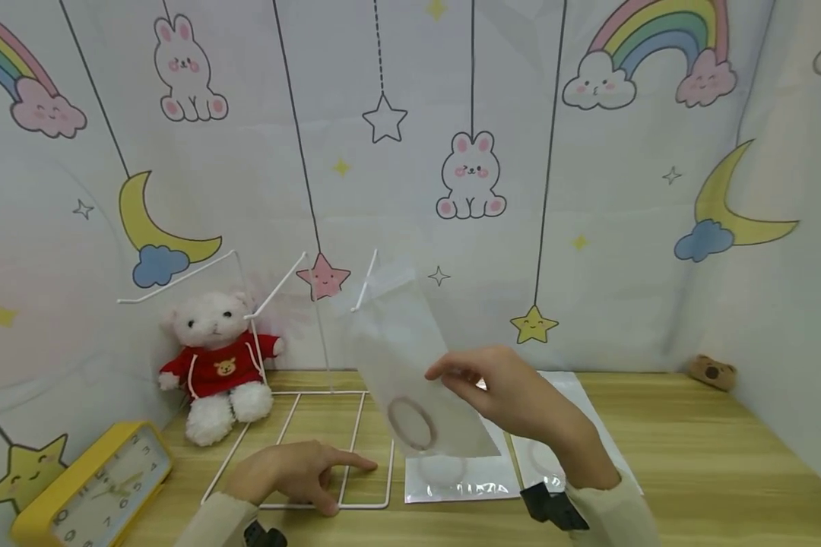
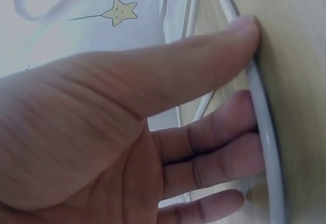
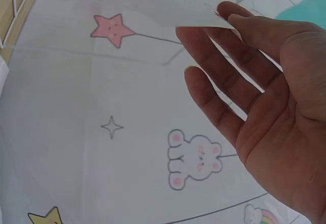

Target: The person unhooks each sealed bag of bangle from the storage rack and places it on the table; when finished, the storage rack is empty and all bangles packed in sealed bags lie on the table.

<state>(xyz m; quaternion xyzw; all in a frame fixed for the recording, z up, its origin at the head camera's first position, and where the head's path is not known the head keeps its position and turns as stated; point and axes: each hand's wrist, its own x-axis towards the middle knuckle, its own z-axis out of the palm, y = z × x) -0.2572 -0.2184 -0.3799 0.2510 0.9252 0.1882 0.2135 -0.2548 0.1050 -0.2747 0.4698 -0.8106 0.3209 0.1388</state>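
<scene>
My right hand (image 1: 502,391) pinches the right edge of a pale translucent packet (image 1: 400,334). In the right wrist view, the packet's thin edge (image 3: 204,26) lies between thumb and fingertips. The packet slants down from the tip of a white wire hook (image 1: 365,281); whether the hook passes through it I cannot tell. A brownish ring (image 1: 412,423) shows near its bottom. My left hand (image 1: 301,475) holds the front bar of the white wire rack (image 1: 376,506), its index finger stretched out. In the left wrist view, thumb and fingertips touch the bar (image 2: 267,147).
Two similar packets lie on the wooden table: one (image 1: 461,486) beneath the hanging packet, another (image 1: 564,384) behind my right arm. A plush bear (image 1: 215,380) sits behind the rack's left side. A yellow clock (image 1: 96,486) stands front left; a small brown bear head (image 1: 713,373) sits far right.
</scene>
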